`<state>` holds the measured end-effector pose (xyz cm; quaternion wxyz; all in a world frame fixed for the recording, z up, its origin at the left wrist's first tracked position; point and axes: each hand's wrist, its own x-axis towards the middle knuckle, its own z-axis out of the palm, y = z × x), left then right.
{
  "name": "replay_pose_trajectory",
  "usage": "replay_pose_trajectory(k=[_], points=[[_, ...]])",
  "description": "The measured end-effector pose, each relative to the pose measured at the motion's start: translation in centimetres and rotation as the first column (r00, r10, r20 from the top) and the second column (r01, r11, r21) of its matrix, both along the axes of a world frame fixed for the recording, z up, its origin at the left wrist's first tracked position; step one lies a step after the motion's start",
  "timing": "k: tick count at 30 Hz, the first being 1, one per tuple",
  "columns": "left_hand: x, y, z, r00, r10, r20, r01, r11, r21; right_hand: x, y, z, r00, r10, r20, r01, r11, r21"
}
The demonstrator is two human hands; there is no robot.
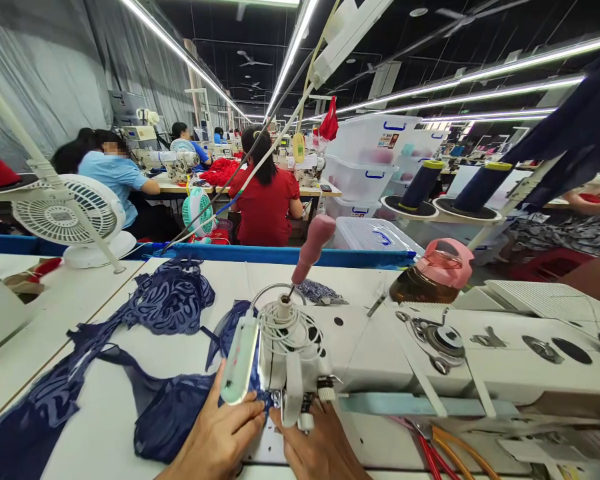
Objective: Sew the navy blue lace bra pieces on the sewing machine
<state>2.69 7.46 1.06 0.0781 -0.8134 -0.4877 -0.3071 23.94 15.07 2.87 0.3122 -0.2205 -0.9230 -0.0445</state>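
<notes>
A white sewing machine [360, 340] stands before me, with a lit pale-green lamp [239, 363] on its head. My left hand [225, 423] is left of the needle area, its bent fingers gripping the edge of a navy bra piece [173, 410]. My right hand [315, 437] is just right of it, fingertips at the same fabric by the presser foot, partly hidden behind the machine head. The needle point itself cannot be made out. A pink-handled screwdriver [317, 240] stands upright in the top of the machine, above a coil of white cord [285, 330].
More navy lace pieces [173, 300] trail across the table to the left. Red-handled scissors [427, 450] and an orange-handled tool [463, 450] lie at right. A pink-lidded jug [430, 273], thread cones [423, 183] and a white fan [70, 213] stand beyond. Co-workers sit ahead.
</notes>
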Motion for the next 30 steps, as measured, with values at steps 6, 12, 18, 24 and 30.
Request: replay_pose_trajectory(k=[6,12,18,24,30], points=[[-0.1,0.9,-1.9,0.999,0.036,-0.011,-0.034,0.991,0.126,0.2,0.3,0.3,0.999,-0.018,0.048,0.019,1.000,-0.006],[-0.2,1.4,-0.6,0.998,0.058,-0.023,-0.055,0.992,0.111,0.1,0.3,-0.7,0.998,-0.055,0.033,0.057,0.997,-0.055],[-0.5,1.7,1.2,0.995,0.048,-0.084,-0.050,0.998,-0.027,0.7,0.8,-1.4,0.987,0.042,-0.157,-0.052,0.997,-0.060],[-0.3,1.8,1.0,0.990,0.081,-0.111,-0.078,0.996,0.036,1.7,0.5,0.3,0.986,-0.112,-0.128,0.100,0.990,-0.095],[-0.4,1.8,2.9,0.991,0.069,-0.115,-0.067,0.998,0.022,1.9,1.2,0.1,0.989,-0.098,-0.110,0.086,0.990,-0.111]])
